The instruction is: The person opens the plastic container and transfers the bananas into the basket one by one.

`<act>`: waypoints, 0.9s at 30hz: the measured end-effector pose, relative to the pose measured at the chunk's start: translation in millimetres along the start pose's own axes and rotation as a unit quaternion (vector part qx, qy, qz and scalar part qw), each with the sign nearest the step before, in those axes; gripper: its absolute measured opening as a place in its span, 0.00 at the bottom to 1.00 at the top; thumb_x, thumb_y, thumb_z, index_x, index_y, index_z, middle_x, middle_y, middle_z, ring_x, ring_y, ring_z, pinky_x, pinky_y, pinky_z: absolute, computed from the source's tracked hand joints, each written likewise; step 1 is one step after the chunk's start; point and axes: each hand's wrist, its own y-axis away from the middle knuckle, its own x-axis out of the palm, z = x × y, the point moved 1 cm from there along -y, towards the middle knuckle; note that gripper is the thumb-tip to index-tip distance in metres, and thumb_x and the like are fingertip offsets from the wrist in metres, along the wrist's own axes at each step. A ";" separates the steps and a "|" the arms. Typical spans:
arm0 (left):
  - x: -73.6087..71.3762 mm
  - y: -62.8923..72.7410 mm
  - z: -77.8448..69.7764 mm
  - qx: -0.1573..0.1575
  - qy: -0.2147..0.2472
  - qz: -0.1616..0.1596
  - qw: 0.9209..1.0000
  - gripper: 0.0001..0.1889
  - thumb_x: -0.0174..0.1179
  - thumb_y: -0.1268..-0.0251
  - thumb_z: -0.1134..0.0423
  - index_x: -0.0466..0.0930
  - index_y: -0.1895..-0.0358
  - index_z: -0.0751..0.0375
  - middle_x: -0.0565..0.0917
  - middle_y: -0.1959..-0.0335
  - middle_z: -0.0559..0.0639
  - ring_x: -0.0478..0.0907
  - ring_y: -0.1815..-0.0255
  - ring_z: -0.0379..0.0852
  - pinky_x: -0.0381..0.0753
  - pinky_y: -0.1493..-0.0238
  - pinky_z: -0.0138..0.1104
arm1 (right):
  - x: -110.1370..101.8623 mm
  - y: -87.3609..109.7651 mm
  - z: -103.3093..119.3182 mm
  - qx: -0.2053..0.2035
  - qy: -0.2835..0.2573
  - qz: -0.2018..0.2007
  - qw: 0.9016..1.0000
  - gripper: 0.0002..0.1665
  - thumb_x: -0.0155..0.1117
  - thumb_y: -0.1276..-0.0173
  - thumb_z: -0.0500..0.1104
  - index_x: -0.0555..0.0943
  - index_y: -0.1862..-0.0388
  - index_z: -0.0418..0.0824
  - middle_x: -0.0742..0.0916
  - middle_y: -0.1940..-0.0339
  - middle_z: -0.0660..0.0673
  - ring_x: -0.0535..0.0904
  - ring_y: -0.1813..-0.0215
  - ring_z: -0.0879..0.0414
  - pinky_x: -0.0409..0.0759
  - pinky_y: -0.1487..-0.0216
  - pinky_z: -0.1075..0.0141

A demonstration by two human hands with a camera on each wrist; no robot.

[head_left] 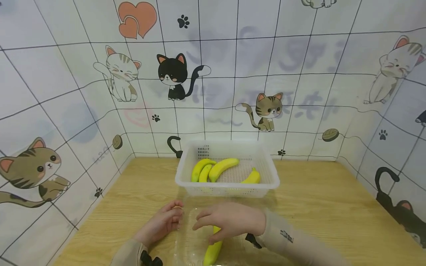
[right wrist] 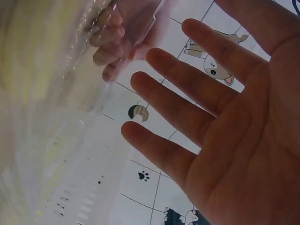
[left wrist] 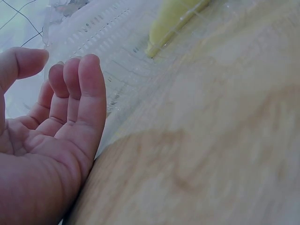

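A clear plastic box (head_left: 189, 245) sits on the table in front of me, with one yellow banana (head_left: 212, 255) lying in it. My right hand (head_left: 229, 221) hovers over the box and hides part of that banana. In the right wrist view its fingers (right wrist: 180, 86) are spread and hold nothing. Beside the box's left edge is my left hand (head_left: 163, 223), palm turned toward the box. Its fingers (left wrist: 91, 89) are loosely bent with nothing between them; whether they touch the box I cannot tell.
Behind the box stands a white perforated basket (head_left: 229, 187) holding several bananas (head_left: 223, 168). The wooden table (head_left: 316, 207) extends to both sides. A wall covering (head_left: 219, 92) with a grid and cartoon cats encloses the back and sides.
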 end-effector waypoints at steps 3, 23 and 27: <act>-0.9 -0.8 0.8 -0.003 -0.006 -0.009 1.000 0.06 0.47 0.25 0.66 0.64 0.51 0.53 0.75 0.70 0.45 0.74 0.70 0.39 0.77 0.64 0.31 | 6.1 2.0 2.0 0.016 -0.021 0.015 1.000 0.28 0.67 0.36 0.55 0.76 0.37 0.56 0.78 0.38 0.55 0.74 0.40 0.64 0.71 0.42 0.73; 0.6 -1.9 -1.4 -0.005 0.001 -0.009 1.000 0.06 0.46 0.25 0.68 0.65 0.51 0.54 0.75 0.70 0.44 0.75 0.70 0.38 0.78 0.65 0.31 | 34.3 6.9 1.0 0.008 -0.058 0.013 0.998 0.25 0.73 0.41 0.49 0.81 0.44 0.54 0.81 0.48 0.63 0.75 0.48 0.71 0.68 0.48 0.80; -0.4 -2.0 -1.2 -0.004 0.000 -0.013 1.000 0.06 0.46 0.25 0.68 0.65 0.51 0.53 0.75 0.70 0.44 0.75 0.70 0.38 0.78 0.64 0.31 | 39.3 4.1 1.1 -0.004 -0.054 0.011 0.998 0.23 0.74 0.42 0.46 0.82 0.46 0.53 0.83 0.50 0.62 0.75 0.49 0.72 0.67 0.47 0.81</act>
